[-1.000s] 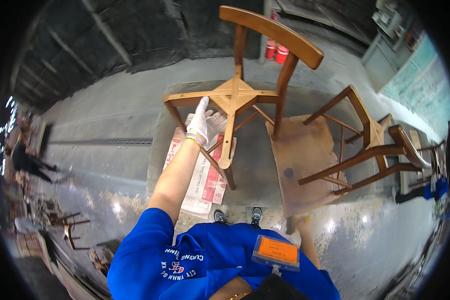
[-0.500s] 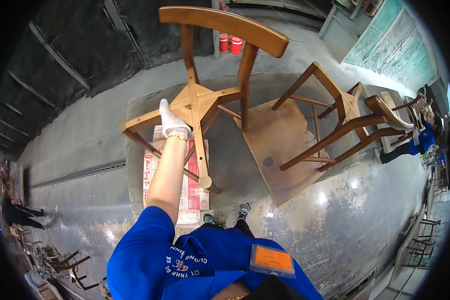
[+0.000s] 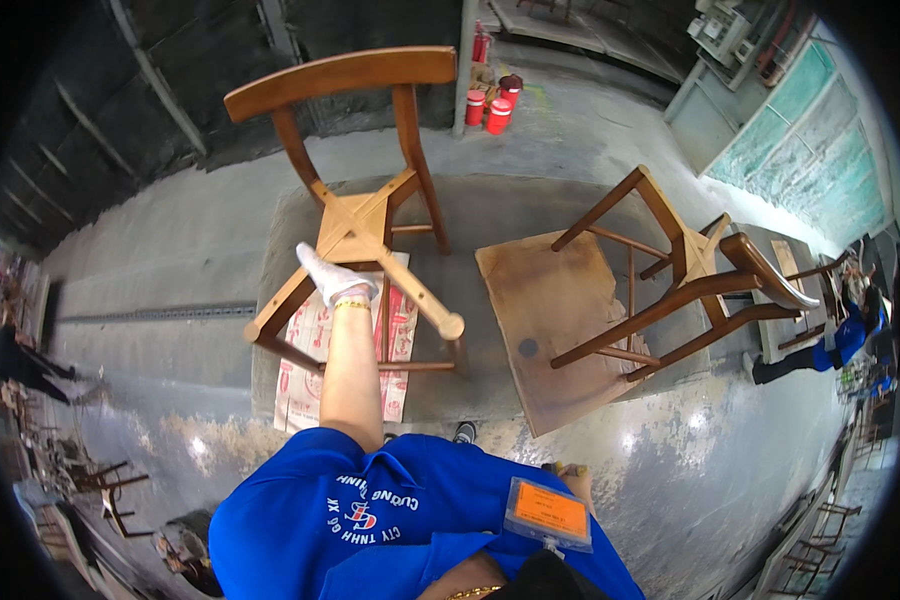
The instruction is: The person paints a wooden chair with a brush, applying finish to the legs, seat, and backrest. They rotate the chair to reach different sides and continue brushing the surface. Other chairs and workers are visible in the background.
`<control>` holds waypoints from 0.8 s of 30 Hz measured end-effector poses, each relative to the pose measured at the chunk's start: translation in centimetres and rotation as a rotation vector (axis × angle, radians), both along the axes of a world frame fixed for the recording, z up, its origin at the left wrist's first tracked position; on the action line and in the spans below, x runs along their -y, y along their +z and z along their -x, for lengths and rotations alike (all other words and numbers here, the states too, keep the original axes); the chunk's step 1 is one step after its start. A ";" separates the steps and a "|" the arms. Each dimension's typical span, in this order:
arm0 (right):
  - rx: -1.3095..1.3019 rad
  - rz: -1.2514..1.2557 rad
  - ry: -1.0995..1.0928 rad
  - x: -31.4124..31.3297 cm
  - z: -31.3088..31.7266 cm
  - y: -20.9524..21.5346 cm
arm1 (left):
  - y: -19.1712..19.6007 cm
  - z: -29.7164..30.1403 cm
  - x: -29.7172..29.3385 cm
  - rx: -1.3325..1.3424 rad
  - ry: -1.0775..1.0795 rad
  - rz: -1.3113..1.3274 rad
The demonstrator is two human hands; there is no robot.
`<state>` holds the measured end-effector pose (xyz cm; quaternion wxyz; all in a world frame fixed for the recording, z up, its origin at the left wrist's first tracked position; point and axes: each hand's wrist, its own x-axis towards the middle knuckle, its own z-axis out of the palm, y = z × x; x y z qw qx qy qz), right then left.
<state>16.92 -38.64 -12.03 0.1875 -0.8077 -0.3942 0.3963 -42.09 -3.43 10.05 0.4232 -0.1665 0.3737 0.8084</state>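
My left hand (image 3: 332, 277), in a pale glove with a gold bracelet at the wrist, is closed on the seat frame of a brown wooden chair (image 3: 342, 83). That chair has no seat pad; lighter cross braces show, and its curved backrest is on the far side. Low beside my body, partly hidden by the hanging badge, is my right hand (image 3: 577, 484). It seems closed around a small dark and yellowish thing that I cannot make out. A second chair (image 3: 625, 330) without a pad stands to the right, tilted in the view.
Printed cardboard (image 3: 310, 385) lies under the left chair, and a brown board (image 3: 520, 290) under the right one. Red buckets (image 3: 498, 115) stand at the back. A co-worker in blue (image 3: 842, 345) is at far right; another person (image 3: 25, 365) stands at far left.
The held chair has turned, and its backrest has swung to the left. My left hand has kept its hold on the frame. My right hand has come into view beside my body.
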 end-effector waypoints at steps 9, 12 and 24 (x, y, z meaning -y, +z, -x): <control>-0.497 -0.275 -0.058 -14.1 5.3 7.4 | -0.2 2.2 4.7 -0.079 -0.666 -0.077; -0.951 -0.392 -0.146 -18.9 10.4 13.7 | 0.7 3.3 10.8 -0.864 -0.469 0.157; -1.412 -0.546 -0.041 -15.9 23.6 23.2 | -2.7 13.1 18.3 -1.197 -0.361 0.325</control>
